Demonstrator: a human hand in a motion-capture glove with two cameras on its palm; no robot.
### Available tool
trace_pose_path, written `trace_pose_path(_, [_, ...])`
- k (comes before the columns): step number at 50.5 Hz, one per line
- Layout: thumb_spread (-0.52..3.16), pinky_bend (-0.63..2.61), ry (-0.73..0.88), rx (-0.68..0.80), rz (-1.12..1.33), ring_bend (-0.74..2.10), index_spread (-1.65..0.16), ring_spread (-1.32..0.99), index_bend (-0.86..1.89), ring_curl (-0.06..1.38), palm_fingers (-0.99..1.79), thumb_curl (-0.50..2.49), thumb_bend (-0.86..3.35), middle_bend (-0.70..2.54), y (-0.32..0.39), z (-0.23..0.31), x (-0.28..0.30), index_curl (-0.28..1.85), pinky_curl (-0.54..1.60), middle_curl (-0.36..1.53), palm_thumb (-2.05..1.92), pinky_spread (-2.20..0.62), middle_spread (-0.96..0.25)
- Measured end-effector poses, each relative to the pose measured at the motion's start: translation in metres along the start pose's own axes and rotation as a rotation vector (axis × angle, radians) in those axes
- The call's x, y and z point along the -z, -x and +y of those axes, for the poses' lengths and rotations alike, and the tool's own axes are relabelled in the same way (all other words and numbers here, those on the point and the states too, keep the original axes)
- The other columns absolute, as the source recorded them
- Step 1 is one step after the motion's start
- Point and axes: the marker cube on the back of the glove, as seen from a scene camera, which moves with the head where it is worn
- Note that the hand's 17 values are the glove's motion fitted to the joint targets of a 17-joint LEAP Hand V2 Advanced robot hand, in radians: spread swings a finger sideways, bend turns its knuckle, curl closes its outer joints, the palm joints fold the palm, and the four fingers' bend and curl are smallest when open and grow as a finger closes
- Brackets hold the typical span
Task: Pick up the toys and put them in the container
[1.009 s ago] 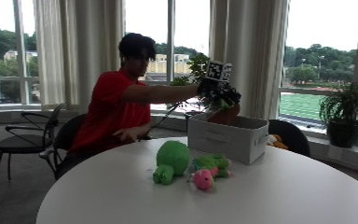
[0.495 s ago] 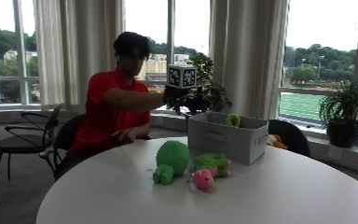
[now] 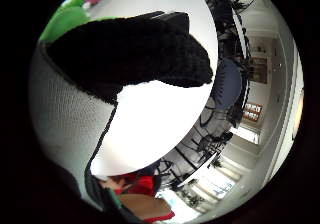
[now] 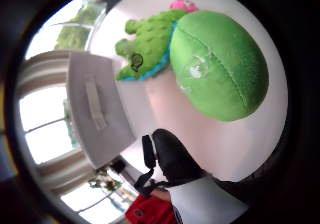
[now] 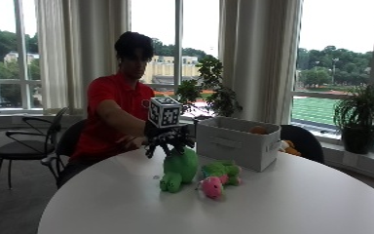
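My right hand (image 5: 167, 141) hangs open, fingers spread, just above the green toy (image 5: 179, 168) beside the container (image 5: 235, 143), ready to grab it.

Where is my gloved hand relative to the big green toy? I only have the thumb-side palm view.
Observer: Your right hand is directly above the big green toy, fingers spread downward, holding nothing.
Operator: Anything in the container yet?
Observer: Yes, something orange shows above the rim of the container.
Operator: What is that pink bit beyond the toy?
Observer: A small pink toy, lying against the smaller green toy.
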Motion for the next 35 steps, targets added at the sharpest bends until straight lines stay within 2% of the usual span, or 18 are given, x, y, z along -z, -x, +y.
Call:
trace_pose_path(15, [1.03,1.29,0.008,0.034,0.021,0.37,-0.31,0.00,0.05,0.27,-0.25,0.35,-0.03,0.13,-0.001,-0.026,-0.015,0.14,0.39,0.31,0.00,0.12,0.00])
trace_pose_path(26, [1.04,1.34,0.105,0.106,0.028,0.34,-0.32,0.01,0.08,0.28,-0.22,0.35,-0.02,0.12,0.025,-0.029,-0.044,0.12,0.39,0.28,0.03,0.11,0.00])
trace_pose_path(35, [1.06,1.42,0.118,0.084,0.101,0.34,-0.34,0.02,0.07,0.29,-0.21,0.36,0.01,0.12,0.038,-0.043,-0.049,0.11,0.40,0.25,0.13,0.10,0.00])
